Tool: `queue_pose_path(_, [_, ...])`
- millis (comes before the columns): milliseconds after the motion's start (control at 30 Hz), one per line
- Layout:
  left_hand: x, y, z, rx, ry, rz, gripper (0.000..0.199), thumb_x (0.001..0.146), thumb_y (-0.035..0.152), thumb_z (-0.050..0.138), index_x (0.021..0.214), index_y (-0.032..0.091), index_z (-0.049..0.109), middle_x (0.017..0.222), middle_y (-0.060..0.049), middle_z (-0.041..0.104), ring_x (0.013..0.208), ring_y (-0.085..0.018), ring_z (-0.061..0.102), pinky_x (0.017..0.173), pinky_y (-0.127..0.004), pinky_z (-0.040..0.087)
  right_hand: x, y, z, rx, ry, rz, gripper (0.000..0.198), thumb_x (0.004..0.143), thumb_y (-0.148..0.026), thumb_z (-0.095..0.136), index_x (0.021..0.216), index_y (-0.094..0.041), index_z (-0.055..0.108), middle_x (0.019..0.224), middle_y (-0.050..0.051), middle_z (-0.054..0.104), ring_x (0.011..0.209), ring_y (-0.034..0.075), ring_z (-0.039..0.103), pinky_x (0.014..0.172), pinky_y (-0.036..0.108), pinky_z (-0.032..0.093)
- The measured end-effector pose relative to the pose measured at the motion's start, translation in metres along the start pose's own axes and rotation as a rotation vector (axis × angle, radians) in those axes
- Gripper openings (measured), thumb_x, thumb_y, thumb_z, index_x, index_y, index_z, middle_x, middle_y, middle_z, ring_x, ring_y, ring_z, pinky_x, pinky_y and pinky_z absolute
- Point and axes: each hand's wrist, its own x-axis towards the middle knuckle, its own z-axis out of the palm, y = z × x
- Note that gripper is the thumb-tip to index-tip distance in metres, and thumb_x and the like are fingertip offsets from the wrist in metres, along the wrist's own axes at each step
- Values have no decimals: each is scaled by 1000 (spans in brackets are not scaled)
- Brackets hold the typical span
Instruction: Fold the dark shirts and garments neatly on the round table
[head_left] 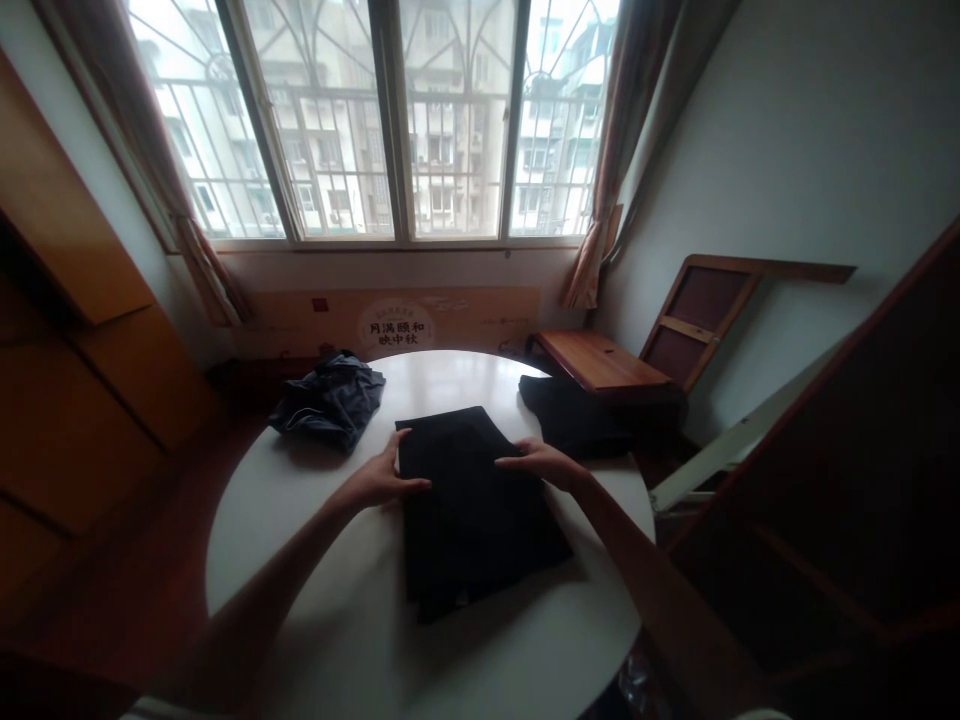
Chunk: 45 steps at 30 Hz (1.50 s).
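Observation:
A folded black garment [476, 510] lies in the middle of the round white table [300, 560], its lower layers spreading out toward me. My left hand [382, 472] holds its left edge, thumb on top. On the opposite edge, my right hand [544, 463] grips the cloth the same way, with some fingers hidden under or behind it. Whether it is a pair of trousers or a top, I cannot tell. At the back right of the table rests another folded black garment [574, 415]. A crumpled dark garment with a pale stripe [330, 400] sits at the back left.
Beyond the table is a barred window [450, 130] with tied curtains [589, 260]. A wooden bench-like piece [600, 360] stands at the back right, near a leaning framed panel [701, 320]. Wooden cabinets [112, 400] line the left side.

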Motion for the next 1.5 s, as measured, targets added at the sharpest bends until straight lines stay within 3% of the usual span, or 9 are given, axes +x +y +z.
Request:
queue_pose_path(100, [1,6,-3,-68,105,-134,129,61,46,91,157,23,7,87,-5,67,80,-24,70,71,-35,56,-2,-4,5,99,-29,-26,43,60,-39,91,88,-12,72,81,5,75,71,17,70,65,24,57])
queue_pose_path(200, [4,6,3,-255,99,-157,127,60,41,93,156,26,12,102,-9,67,87,-23,70,74,-33,56,-4,-8,8,155,-48,-29,42,58,-32,92,90,-13,72,84,5,76,74,18,72,67,24,59])
queue_pose_path(333, [10,-1,14,-378,-48,-97,116,59,37,94,152,25,28,117,-14,66,98,-26,69,82,-36,58,-6,-11,10,149,-13,43,40,57,-29,92,87,-13,72,81,6,76,70,18,71,64,23,59])
queue_pose_path(500, [8,-2,14,-183,-99,38,106,57,33,94,148,25,41,132,-13,61,117,-30,63,98,-40,53,-5,-10,10,116,46,118,33,61,-33,91,75,-11,70,72,7,74,61,16,68,55,21,56])
queue_pose_path(800, [4,10,-5,-152,-140,180,85,58,24,90,134,22,53,117,-7,68,110,-25,65,93,-32,52,-4,-13,13,233,19,-14,31,61,-28,90,82,-12,74,76,5,76,62,14,69,60,22,56])
queue_pose_path(1000, [-23,42,-27,-261,-88,272,66,62,23,89,120,19,58,85,0,69,76,-16,66,70,-25,55,-22,-33,19,336,85,-257,36,60,-35,91,85,-15,75,82,3,76,70,16,70,67,25,56])
queue_pose_path(1233, [-93,105,-36,-286,213,482,46,68,24,87,106,22,63,82,2,68,70,-14,66,61,-20,55,-80,-98,37,375,135,-472,33,66,-38,88,88,-18,73,83,2,73,70,16,69,64,24,58])
queue_pose_path(1367, [-62,107,-36,-365,272,363,53,68,36,87,111,21,59,84,1,70,65,-14,67,56,-21,55,-58,-116,31,340,149,-341,24,77,-36,80,89,-17,70,78,3,72,65,15,68,63,24,59])
queue_pose_path(1500, [7,55,-28,-375,293,115,63,62,39,90,111,15,58,74,-1,69,62,-15,67,56,-23,52,5,-82,19,229,213,-77,22,74,-28,82,80,-14,66,65,3,68,53,13,62,48,22,53])
